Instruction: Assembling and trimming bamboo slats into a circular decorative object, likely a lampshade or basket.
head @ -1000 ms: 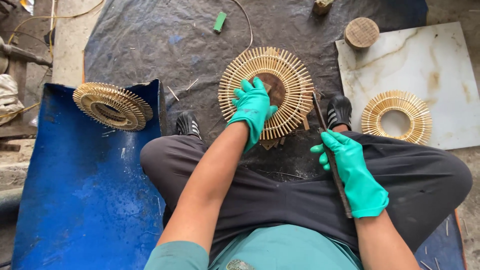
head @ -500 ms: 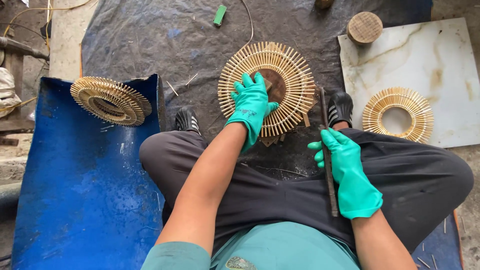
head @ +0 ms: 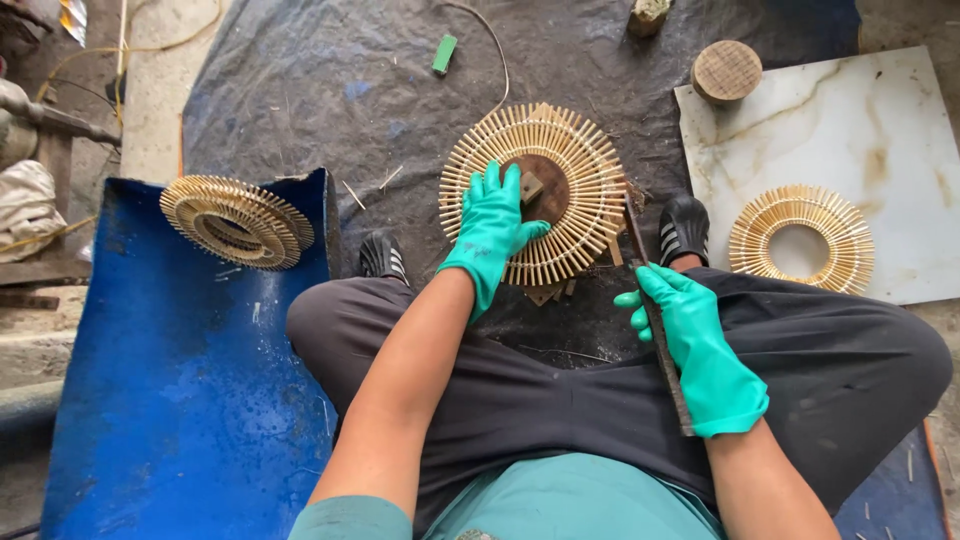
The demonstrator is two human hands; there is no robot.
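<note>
A round ring of radiating bamboo sticks (head: pixel 570 165) lies on a dark tarp between my feet, with a brown wooden disc and small block at its centre. My left hand (head: pixel 492 228), in a green glove, presses flat on the ring's near left side. My right hand (head: pixel 695 345), also in a green glove, grips a long dark flat blade (head: pixel 640 235) whose tip points toward the ring's right edge; its other end runs back along my forearm.
A stack of finished stick rings (head: pixel 236 220) sits on a blue sheet (head: pixel 170 400) at left. Another ring (head: pixel 800 238) lies on a white marble slab (head: pixel 850 120) at right. A round wooden block (head: pixel 727 70) and a green piece (head: pixel 444 53) lie farther off.
My left hand has stayed on the ring. My right hand with the blade has shifted slightly toward the ring's right edge.
</note>
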